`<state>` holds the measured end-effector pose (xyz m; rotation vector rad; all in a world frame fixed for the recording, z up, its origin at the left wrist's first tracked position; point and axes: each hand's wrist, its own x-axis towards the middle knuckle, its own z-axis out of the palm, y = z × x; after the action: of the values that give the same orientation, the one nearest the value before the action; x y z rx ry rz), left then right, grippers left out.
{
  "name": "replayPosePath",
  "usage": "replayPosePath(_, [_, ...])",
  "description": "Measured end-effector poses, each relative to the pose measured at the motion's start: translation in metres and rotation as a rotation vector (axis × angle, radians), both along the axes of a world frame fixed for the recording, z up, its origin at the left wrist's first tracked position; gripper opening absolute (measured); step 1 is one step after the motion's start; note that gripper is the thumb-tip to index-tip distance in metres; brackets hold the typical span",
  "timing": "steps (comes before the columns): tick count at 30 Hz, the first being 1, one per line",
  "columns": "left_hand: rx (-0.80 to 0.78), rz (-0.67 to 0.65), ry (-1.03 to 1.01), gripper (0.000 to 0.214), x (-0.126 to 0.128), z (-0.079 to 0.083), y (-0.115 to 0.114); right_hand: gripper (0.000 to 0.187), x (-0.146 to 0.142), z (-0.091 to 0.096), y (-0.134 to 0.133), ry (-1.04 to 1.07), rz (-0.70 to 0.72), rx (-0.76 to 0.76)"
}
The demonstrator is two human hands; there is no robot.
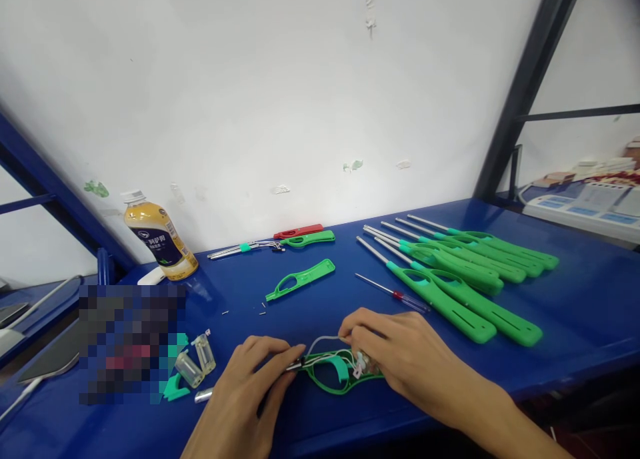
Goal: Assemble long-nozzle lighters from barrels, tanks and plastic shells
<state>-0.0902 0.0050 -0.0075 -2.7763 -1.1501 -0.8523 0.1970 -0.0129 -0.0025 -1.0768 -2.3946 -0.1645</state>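
An opened green gas lighter casing point(334, 387) lies at the table's front edge, with a teal trigger point(341, 369) and thin white wires inside. My left hand point(253, 386) is closed around the casing's front end, pinching the metal tube point(204, 395) near a small black part. Over the casing's handle, my right hand point(400, 362) pinches a thin translucent hose point(325, 340) that arcs toward the left fingers. Parts beneath the right palm are partly hidden. Behind the hands lies an empty green half shell point(303, 279).
Several assembled green lighters point(440, 299) lie to the right beside a screwdriver point(393, 292). Clear fuel tanks point(195, 362) and teal pieces are at left, near a juice bottle point(160, 236). Metal tubes point(235, 250) and a red shell point(299, 231) lie by the wall.
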Motion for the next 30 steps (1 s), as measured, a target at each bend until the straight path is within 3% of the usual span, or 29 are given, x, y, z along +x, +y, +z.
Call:
replayPosePath(9, [-0.095,0.036,-0.098,0.023,0.0069,-0.0027,-0.006,0.038,0.0003,0.0007,-0.001,-0.002,-0.006,-0.013])
replayPosePath(22, [-0.008,-0.028,-0.092,0.017,0.0074,0.003,-0.0005,0.037,0.0003,0.001,-0.0021,-0.006,-0.021,-0.024])
replayPosePath(30, [-0.106,0.007,-0.114,0.02,0.0089,0.0013,-0.0051,0.041,-0.0002,0.0028,-0.0025,-0.011,-0.025,-0.032])
